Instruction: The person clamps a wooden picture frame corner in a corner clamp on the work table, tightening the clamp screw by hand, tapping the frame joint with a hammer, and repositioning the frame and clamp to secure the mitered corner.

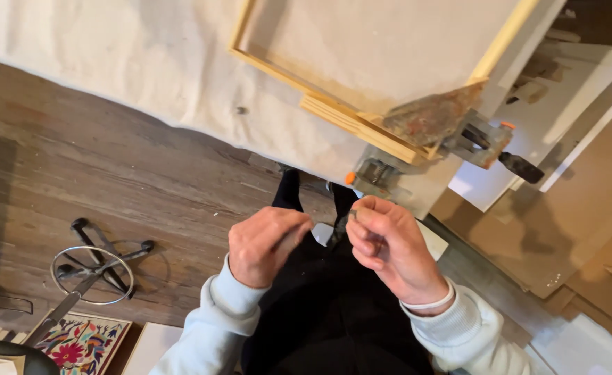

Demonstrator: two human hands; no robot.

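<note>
Both hands held close together below the table edge. Left hand curled in a loose fist; can't tell if it grips anything. Right hand pinches something small and dark, possibly a screw, at its fingertips. Just above: wood frame on canvas, corner held by clamps.

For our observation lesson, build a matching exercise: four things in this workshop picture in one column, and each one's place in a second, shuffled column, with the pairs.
Things:
1. wooden frame
2. clamp
3. stool base
4. floral cushion

Places:
A. bottom left corner of the view
B. on the pale canvas on the table
C. gripping the frame's corner at the table edge
D. on the wooden floor, left of the hands

Pairs: 1-B, 2-C, 3-D, 4-A
</note>
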